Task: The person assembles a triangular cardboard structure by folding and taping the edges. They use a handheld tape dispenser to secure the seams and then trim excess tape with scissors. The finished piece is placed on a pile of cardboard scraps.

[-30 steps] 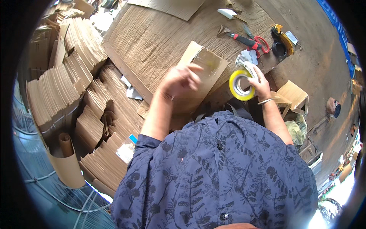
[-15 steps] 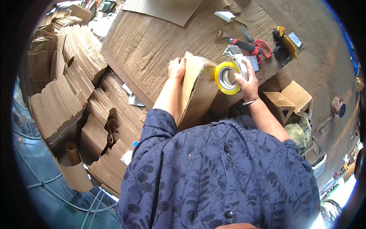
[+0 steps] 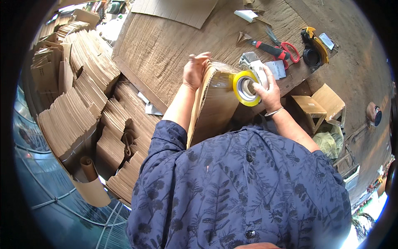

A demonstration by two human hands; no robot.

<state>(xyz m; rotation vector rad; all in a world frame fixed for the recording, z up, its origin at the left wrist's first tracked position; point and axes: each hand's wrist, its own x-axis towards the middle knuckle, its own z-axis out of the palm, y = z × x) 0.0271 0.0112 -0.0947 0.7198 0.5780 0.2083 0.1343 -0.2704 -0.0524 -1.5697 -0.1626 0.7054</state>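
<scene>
A brown cardboard box (image 3: 215, 101) stands at the near edge of the wooden table, close against my body. My left hand (image 3: 195, 72) is at its left side, fingers stretched out near the top edge; the palm's contact is partly hidden. My right hand (image 3: 270, 92) grips a white tape dispenser (image 3: 259, 74) just right of the box. The dispenser carries a roll of clear tape (image 3: 238, 89) with a yellow-looking edge. A shiny strip of tape (image 3: 222, 81) lies across the box's upper face, reaching toward the roll.
Beyond my right hand lie a red-and-black handled cutter (image 3: 269, 50), red scissors (image 3: 293, 52) and a yellow-and-black tape dispenser (image 3: 317, 47). A small open carton (image 3: 310, 107) sits lower right. Stacked cardboard (image 3: 74, 112) fills the left. A flat sheet (image 3: 176, 10) lies at the far edge.
My left hand's fingers have lifted and stretched rightward over the box's top edge. A tape strip now shows on the box. The dispenser has shifted only slightly.
</scene>
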